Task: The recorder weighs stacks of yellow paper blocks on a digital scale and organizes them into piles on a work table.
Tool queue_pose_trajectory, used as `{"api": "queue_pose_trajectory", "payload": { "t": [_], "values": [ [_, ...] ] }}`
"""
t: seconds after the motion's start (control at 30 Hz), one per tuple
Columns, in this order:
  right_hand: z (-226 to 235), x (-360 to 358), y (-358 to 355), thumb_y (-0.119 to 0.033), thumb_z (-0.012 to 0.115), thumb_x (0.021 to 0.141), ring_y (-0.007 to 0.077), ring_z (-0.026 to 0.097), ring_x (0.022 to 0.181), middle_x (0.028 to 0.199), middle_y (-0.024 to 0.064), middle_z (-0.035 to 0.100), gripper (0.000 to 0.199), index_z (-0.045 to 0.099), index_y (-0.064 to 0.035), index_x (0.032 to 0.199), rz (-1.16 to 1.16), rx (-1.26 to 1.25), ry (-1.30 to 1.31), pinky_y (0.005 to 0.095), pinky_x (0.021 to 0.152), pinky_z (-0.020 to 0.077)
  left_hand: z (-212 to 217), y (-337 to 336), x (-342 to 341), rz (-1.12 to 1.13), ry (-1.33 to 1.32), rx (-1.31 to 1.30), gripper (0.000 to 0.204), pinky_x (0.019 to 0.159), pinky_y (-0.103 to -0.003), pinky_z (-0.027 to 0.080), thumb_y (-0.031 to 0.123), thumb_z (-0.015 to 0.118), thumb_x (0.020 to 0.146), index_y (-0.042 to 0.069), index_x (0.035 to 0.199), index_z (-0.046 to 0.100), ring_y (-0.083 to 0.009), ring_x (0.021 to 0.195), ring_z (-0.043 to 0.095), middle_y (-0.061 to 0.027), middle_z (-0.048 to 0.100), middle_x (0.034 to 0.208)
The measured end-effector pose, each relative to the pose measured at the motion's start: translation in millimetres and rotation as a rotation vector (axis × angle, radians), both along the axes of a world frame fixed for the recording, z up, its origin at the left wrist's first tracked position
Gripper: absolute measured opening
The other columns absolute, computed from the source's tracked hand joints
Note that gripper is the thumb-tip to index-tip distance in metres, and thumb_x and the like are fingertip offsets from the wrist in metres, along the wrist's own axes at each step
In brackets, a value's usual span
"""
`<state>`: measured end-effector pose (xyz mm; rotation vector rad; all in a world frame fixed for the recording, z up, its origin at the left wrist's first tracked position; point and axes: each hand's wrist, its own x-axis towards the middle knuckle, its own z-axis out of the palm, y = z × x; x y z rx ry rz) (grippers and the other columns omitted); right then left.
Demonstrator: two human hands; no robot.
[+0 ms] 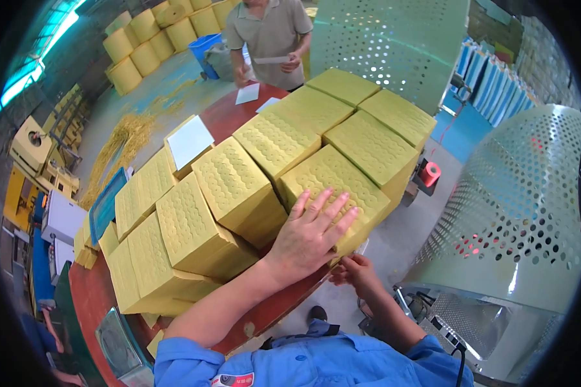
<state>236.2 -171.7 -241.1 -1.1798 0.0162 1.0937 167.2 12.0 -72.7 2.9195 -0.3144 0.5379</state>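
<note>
Resting on a yellow block [337, 175] (embossed) is the left hand [308, 233].

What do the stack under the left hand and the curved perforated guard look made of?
Yellow stack: matte, probably paper, judging by its embossed wavy top. Curved guard: likely painted sheet metal, pale green and glossy, given its bright highlight; plastic possible.

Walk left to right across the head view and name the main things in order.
Cream-coloured machine → white sheet → left hand, laid on an embossed yellow block → right hand, close to that block's lower edge → pale perforated cover.
</note>
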Motion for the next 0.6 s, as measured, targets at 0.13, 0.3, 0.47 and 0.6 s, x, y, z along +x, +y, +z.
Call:
{"api": "queue_pose_trajectory", "payload": {
  "t": [0.13,0.3,0.47,0.6],
  "values": [
    [-8.1,12.6,4.6,-0.021,0.063,0.096,0.0209,0.069,0.062,0.074,0.0091,0.066,0.021,0.064,0.0,0.093,0.065,-0.108,-0.361,0.0291,0.052,0.0535,-13.0,2.4,-0.4,0.024,-0.074,-0.016,0.073,0.117,-0.057,0.024,0.029,0.074,0.08,0.011,0.144,0.045,-0.0374,0.141,0.037,-0.0154,0.042,0.15],
    [4.6,-12.2,8.2,-0.018,0.062,0.094,0.0155,0.061,0.057,0.071,0.0071,0.063,0.016,0.063,-0.0025,0.09,-0.011,-0.026,-0.408,0.0271,0.05,0.047,-14.7,-3.6,-16.8,0.058,-0.224,-0.076,0.053,0.117,-0.056,0.024,0.022,0.058,0.088,0.009,0.138,0.051,-0.0359,0.14,0.038,-0.0186,0.045,0.146],
    [26.4,-79.3,38.9,-0.012,0.058,0.094,0.0126,0.055,0.056,0.068,0.0054,0.06,0.011,0.06,-0.0029,0.088,0.117,0.124,-0.387,0.0257,0.051,0.0436,-17.0,-23.9,-79.1,0.027,-0.384,-0.196,0.057,0.117,-0.058,0.026,0.029,0.06,0.084,0.004,0.134,0.052,-0.0384,0.138,0.041,-0.0228,0.049,0.139],
    [34.9,-123.1,76.7,-0.012,0.059,0.095,0.0124,0.055,0.056,0.068,0.0045,0.059,0.011,0.06,-0.0041,0.088,0.303,0.216,-0.352,0.0263,0.051,0.0444,-22.5,-25.2,-154.3,0.215,-0.49,-0.176,0.052,0.11,-0.055,0.037,0.029,0.061,0.084,0.0,0.126,0.055,-0.0382,0.129,0.049,-0.0226,0.055,0.129]
  ]
}}
